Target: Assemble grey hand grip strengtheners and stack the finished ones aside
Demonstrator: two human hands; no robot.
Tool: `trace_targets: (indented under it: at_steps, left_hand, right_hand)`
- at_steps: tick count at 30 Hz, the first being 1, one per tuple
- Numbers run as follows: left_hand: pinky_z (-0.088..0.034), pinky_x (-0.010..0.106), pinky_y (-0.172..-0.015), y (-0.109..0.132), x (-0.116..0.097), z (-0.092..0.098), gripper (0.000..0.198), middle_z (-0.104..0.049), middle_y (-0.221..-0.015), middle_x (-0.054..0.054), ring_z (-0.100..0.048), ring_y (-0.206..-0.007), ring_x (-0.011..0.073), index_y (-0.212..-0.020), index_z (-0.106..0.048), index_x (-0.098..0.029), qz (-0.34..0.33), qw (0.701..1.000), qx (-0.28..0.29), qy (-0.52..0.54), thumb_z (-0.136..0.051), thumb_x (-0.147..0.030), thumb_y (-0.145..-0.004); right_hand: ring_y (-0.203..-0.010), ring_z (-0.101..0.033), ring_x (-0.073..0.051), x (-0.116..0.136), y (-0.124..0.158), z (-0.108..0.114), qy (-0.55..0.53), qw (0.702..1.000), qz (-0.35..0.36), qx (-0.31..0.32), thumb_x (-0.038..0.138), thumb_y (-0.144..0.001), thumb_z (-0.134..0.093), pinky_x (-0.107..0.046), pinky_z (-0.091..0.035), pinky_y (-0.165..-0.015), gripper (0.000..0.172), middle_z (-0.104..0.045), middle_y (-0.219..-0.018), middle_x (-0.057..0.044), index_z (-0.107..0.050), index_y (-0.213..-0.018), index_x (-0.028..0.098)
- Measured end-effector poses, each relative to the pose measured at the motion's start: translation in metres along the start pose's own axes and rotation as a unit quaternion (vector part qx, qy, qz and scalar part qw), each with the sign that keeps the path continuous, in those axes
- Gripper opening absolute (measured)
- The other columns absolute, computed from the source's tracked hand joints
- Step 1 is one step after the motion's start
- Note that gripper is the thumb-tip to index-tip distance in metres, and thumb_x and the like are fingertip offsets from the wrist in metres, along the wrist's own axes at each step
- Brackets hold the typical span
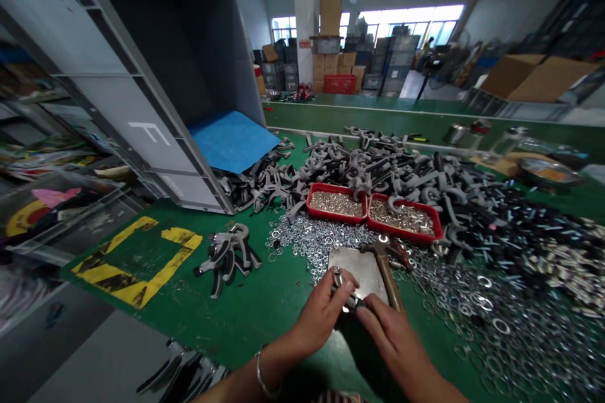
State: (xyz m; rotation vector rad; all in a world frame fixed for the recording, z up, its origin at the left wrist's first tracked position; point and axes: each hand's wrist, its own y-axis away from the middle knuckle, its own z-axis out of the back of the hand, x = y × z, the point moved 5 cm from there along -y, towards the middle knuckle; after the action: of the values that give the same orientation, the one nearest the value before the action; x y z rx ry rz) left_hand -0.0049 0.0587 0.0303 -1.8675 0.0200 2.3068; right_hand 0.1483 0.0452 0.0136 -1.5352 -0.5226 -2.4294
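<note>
The small steel bolt (348, 296) is pinched between the fingers of the left hand (319, 321) and right hand (392, 340), over a steel plate (354, 267) near the front edge of the green workbench (155, 321). A fumbled grip could drop it among the loose washers (491, 334).

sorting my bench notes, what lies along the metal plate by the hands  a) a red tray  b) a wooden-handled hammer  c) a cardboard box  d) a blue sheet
b: the wooden-handled hammer lies along the right edge of the flat metal plate, just beyond the right hand.
</note>
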Motion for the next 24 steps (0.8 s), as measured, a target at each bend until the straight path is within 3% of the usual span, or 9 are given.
trace_targets:
  at_steps: [3,6,8,11,13,15,18,22,24]
  left_hand:
    - [-0.040,0.035,-0.101,-0.001,-0.011,-0.006,0.017,-0.055,-0.117,0.009,-0.052,-0.112,0.0197,-0.100,-0.054,-0.019,-0.098,0.994,0.018,-0.038,-0.042,-0.031,-0.101]
    - [-0.042,0.035,-0.099,-0.003,-0.009,-0.010,0.015,-0.054,-0.112,0.009,-0.053,-0.108,0.0193,-0.102,-0.053,-0.019,-0.101,0.993,0.013,-0.062,-0.041,-0.028,-0.101]
    - [-0.044,0.034,-0.096,-0.004,-0.005,-0.009,0.017,-0.055,-0.106,0.007,-0.055,-0.103,0.0185,-0.104,-0.052,-0.019,-0.069,0.996,-0.029,-0.055,-0.037,-0.027,-0.102]
    - [-0.044,0.034,-0.096,-0.004,-0.010,-0.013,0.014,-0.055,-0.109,0.007,-0.055,-0.105,0.0185,-0.100,-0.052,-0.020,-0.112,0.990,-0.015,-0.079,-0.038,-0.025,-0.102]
    - [-0.044,0.033,-0.096,-0.002,-0.016,-0.020,0.010,-0.055,-0.112,0.008,-0.055,-0.106,0.0183,-0.097,-0.052,-0.020,-0.169,0.979,0.039,-0.104,-0.043,-0.024,-0.100]
    - [-0.045,0.032,-0.095,-0.003,-0.016,-0.022,0.009,-0.055,-0.110,0.007,-0.055,-0.104,0.0179,-0.098,-0.052,-0.020,-0.170,0.978,0.050,-0.109,-0.043,-0.022,-0.100]
    - [-0.045,0.032,-0.094,-0.004,-0.010,-0.019,0.014,-0.055,-0.104,0.007,-0.055,-0.102,0.0174,-0.104,-0.050,-0.020,-0.118,0.988,-0.030,-0.097,-0.036,-0.020,-0.102]
    - [-0.046,0.030,-0.092,-0.002,-0.012,-0.027,0.009,-0.054,-0.106,0.007,-0.056,-0.100,0.0170,-0.099,-0.051,-0.020,-0.181,0.975,0.016,-0.128,-0.042,-0.021,-0.100]
    - [-0.046,0.030,-0.092,-0.002,-0.012,-0.031,0.009,-0.055,-0.106,0.007,-0.056,-0.100,0.0168,-0.098,-0.052,-0.020,-0.181,0.973,0.048,-0.135,-0.044,-0.021,-0.099]
  right_hand:
    - [-0.037,-0.039,-0.012,-0.002,0.000,-0.011,-0.091,0.983,-0.085,0.133,0.066,-0.097,-0.009,-0.025,-0.033,-0.040,0.066,-0.052,-0.052,0.001,-0.054,-0.078,0.021]
    - [-0.064,-0.055,-0.017,0.009,-0.003,0.005,-0.018,1.000,0.015,0.020,0.068,-0.089,-0.045,-0.026,-0.042,-0.057,0.050,-0.061,-0.075,-0.004,-0.058,-0.084,0.021]
    - [-0.068,-0.052,-0.015,0.007,-0.003,0.011,-0.054,0.998,0.025,-0.024,0.066,-0.084,-0.057,-0.024,-0.042,-0.059,0.045,-0.058,-0.078,-0.002,-0.057,-0.084,0.022]
    - [-0.042,-0.029,-0.009,-0.009,0.000,-0.010,-0.275,0.943,-0.115,0.149,0.071,-0.092,-0.033,-0.021,-0.031,-0.041,0.052,-0.041,-0.057,0.007,-0.051,-0.083,0.023]
    - [-0.037,-0.024,-0.008,-0.013,0.003,-0.015,-0.324,0.913,-0.138,0.207,0.072,-0.092,-0.026,-0.021,-0.028,-0.038,0.057,-0.039,-0.052,0.008,-0.050,-0.082,0.022]
    - [-0.045,-0.039,-0.009,-0.012,-0.002,-0.004,-0.258,0.955,-0.067,0.133,0.070,-0.090,-0.043,-0.021,-0.036,-0.046,0.051,-0.054,-0.063,0.003,-0.054,-0.083,0.021]
    - [-0.058,-0.047,-0.010,-0.010,-0.003,0.007,-0.202,0.979,-0.018,0.030,0.065,-0.083,-0.061,-0.021,-0.040,-0.053,0.044,-0.058,-0.076,0.000,-0.056,-0.082,0.021]
    - [-0.036,-0.026,-0.008,-0.012,0.005,-0.011,-0.283,0.941,-0.106,0.151,0.072,-0.094,-0.019,-0.021,-0.030,-0.038,0.062,-0.038,-0.050,0.008,-0.052,-0.082,0.021]
    - [-0.039,-0.034,-0.009,-0.010,0.006,-0.006,-0.243,0.957,-0.081,0.135,0.071,-0.094,-0.026,-0.022,-0.033,-0.041,0.059,-0.047,-0.054,0.005,-0.055,-0.083,0.020]
